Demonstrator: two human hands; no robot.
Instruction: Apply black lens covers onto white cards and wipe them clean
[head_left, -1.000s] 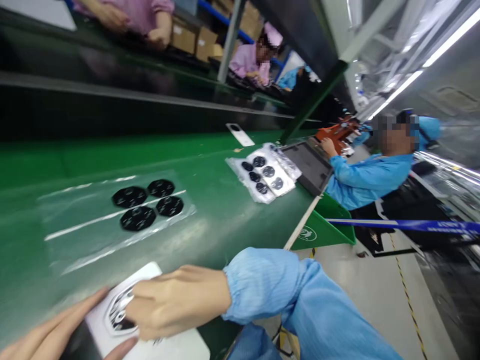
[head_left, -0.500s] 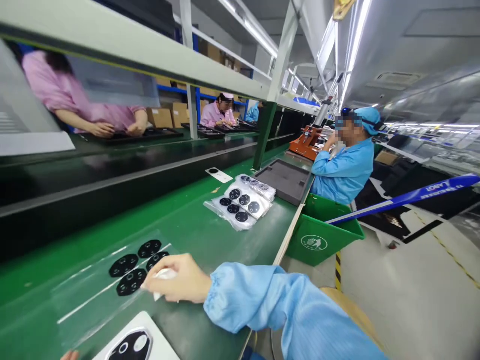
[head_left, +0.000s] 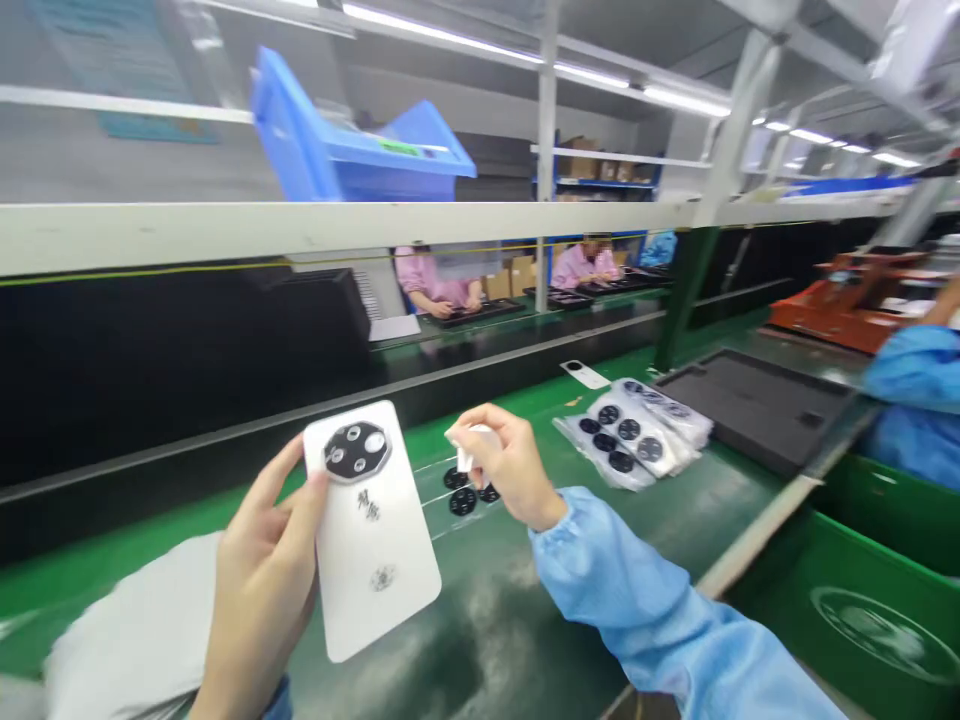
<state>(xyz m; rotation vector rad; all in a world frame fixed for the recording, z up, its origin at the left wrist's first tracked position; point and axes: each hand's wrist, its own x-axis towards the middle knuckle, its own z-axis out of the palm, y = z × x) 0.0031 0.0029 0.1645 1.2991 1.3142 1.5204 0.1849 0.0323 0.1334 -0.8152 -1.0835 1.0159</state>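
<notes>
My left hand (head_left: 259, 580) is closed round a white phone back cover (head_left: 373, 530) and holds it upright above the green bench; its black camera ring with several lenses faces me. To its right, my right hand (head_left: 504, 465) pinches a small white scrap (head_left: 470, 448) between its fingers. Under that hand a clear sheet with black camera rings (head_left: 463, 494) lies on the green bench top (head_left: 525, 600).
Bagged stacks of black rings (head_left: 634, 440), a white cover (head_left: 584, 374) and a black tray (head_left: 757, 405) lie farther right. A green bin (head_left: 862, 600) stands by the bench edge. A person in blue (head_left: 919, 395) works at right; people in pink sit across the dark belt (head_left: 525, 345).
My left hand has lifted the white cover off the bench and turned it up to face me. My right hand has risen from the ring sheet with the scrap. My view has swung left.
</notes>
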